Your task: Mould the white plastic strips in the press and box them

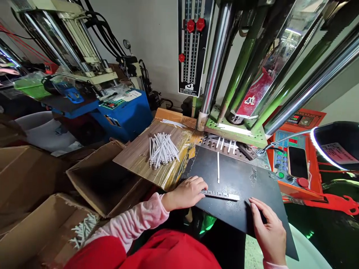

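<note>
My left hand (190,191) is closed on the left end of a flat metal bar (221,195) with small slots along it, which lies on a black board (207,164). My right hand (267,224) rests at the board's right front part, fingers apart, with nothing in it, a little right of the bar's end. Behind the bar, one thin white strip (218,168) lies on the board. Several more white strips (230,147) stick out of the press (238,130) at the board's far edge. A pile of white strips (163,149) sits on a wooden board at the left.
Cardboard boxes (98,175) stand at the lower left, one with white pieces (84,228) in it. An orange control panel (315,186) with a phone (297,162) and a lit lamp (336,149) are at the right. A second press (70,41) stands at the back left.
</note>
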`<state>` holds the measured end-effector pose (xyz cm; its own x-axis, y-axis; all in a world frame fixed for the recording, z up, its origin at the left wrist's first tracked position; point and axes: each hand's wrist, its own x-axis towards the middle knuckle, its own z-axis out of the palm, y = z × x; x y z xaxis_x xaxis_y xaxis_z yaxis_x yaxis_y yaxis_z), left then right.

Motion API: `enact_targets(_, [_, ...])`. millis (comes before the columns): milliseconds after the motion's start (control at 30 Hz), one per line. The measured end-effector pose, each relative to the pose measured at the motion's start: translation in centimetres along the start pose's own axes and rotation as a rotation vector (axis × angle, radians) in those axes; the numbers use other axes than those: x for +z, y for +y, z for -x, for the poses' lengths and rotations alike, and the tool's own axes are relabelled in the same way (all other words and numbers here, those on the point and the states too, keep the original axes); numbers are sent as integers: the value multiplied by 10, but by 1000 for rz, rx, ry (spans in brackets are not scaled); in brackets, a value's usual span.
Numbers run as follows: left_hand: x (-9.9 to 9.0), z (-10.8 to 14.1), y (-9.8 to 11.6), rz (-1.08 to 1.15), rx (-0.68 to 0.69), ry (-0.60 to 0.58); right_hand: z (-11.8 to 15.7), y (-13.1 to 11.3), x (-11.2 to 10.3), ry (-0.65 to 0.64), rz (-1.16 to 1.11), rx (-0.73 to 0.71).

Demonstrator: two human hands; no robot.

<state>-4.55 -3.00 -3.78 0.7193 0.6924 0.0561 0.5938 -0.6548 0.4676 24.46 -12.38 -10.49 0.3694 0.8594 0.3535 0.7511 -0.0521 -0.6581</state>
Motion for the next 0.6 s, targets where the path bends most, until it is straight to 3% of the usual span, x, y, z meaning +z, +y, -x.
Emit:
enact_targets(367, [-1,-10,-14,135,25,33,-8,2,-10,-116,-144,211])
enact_targets(500, [-17,-34,-23,203,-110,161,-45,8,-22,-197,-140,136])
enact_targets(600, [-25,-75,-33,296,-225,258,-95,9,-19,-238,-97,-2])
